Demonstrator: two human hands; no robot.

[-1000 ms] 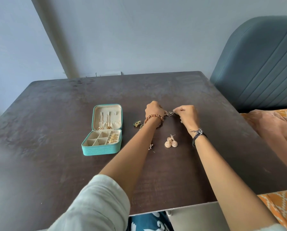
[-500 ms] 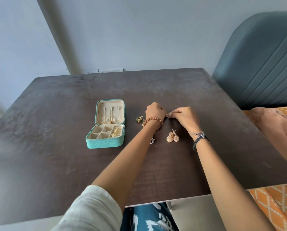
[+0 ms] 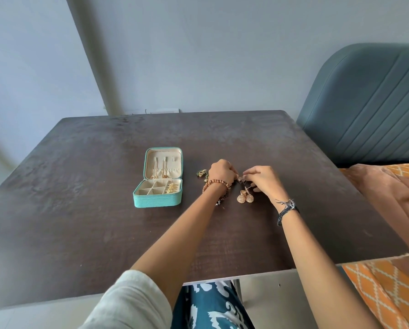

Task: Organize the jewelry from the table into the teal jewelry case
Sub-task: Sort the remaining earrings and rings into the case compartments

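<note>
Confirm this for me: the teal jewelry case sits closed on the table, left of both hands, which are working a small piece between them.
Not closed. The head view shows the teal jewelry case open, lid up. It does sit on the table, left of the left hand and right hand, which pinch a small piece between them.

Small piece (image 3: 241, 180) pinched between left hand (image 3: 222, 173) and right hand (image 3: 263, 180), just right of the teal jewelry case (image 3: 158, 201): too small to tell its type, fingers cover most of it. Left fingertips hidden behind the knuckles. Dark item (image 3: 219, 202) right of the case sits mostly under the left wrist, only a speck shows. Green-gold piece (image 3: 201, 173) beside the case lid: detail unreadable. Gold bits in the case's right compartment (image 3: 172, 187) blur into one cluster, count unclear. Chair (image 3: 369, 103), far right of the case, cut by the frame edge.
</note>
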